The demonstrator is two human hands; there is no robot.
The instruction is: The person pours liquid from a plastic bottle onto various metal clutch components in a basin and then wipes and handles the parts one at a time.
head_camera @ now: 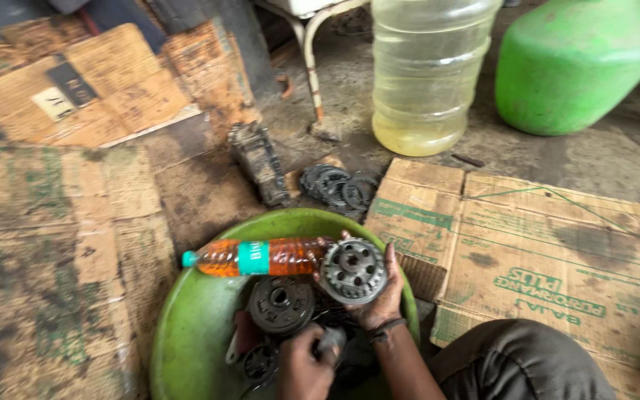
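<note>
right hand [379, 296]: fingers wrapped around a round toothed metal hub [353, 271], holding it up over the far-right rim of the green basin [187, 326]

left hand [301, 367]: fingers clenched on a small grey brush-like thing [330, 341], can't make out exactly what it is, low in the basin

bottle [257, 257]: plastic, orange liquid, lying on its side across the basin rim, base end touching the hub

in the basin: a dark round plate [281, 304] just beside the hub, smaller greasy parts under it, hard to tell apart

what could go wrong: everything looks oily, so imo the hub could slip out of that one-handed grip and land on the plate below. Nudge the bottle with the hub and it could roll off the rim

edges: the hub sits right at the rim, cardboard [542, 259] just beyond it

open room: floor is crowded, stack of ring discs [335, 185] and a grimy block [259, 163] near the far rim, clear jug [424, 74] and green drum [575, 63] further back. Left-side cardboard is the freest spot
</note>
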